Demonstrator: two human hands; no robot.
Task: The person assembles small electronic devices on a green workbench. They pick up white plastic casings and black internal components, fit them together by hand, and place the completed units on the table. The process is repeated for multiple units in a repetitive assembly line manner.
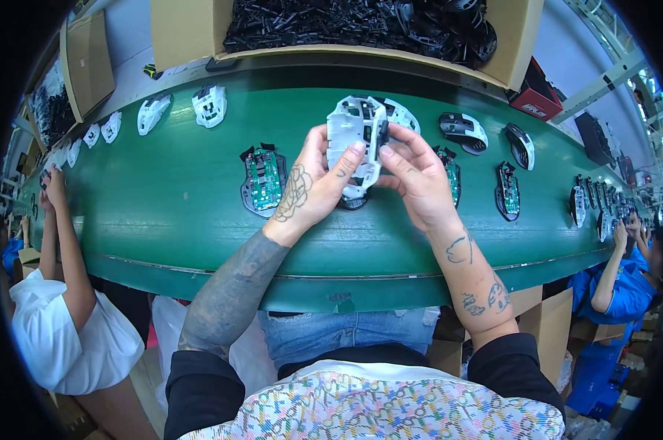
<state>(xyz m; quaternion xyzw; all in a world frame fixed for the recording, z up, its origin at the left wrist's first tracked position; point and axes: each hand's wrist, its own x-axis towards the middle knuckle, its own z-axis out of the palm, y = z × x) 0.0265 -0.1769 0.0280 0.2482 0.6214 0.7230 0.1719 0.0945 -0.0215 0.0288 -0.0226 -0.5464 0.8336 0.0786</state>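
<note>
A white plastic computer mouse shell (340, 130) with black parts along its right side is held up over the green bench, its cut-out inner side showing. My left hand (313, 183) grips its left edge, thumb on the face. From the right, my right hand (423, 183) pinches the black side part against the shell. Below the shell, a dark mouse base (354, 202) shows only in part. Left of my hands lies a mouse base with a green circuit board (264, 181); a similar board (452, 176) is half hidden behind my right hand.
White shells (210, 107) line the green bench (192, 198) to the left; assembled mice (463, 132) and another board base (507, 192) sit right. A cardboard box (331, 55) of black parts stands behind. Co-workers' arms reach in at left (67, 227) and right (610, 268).
</note>
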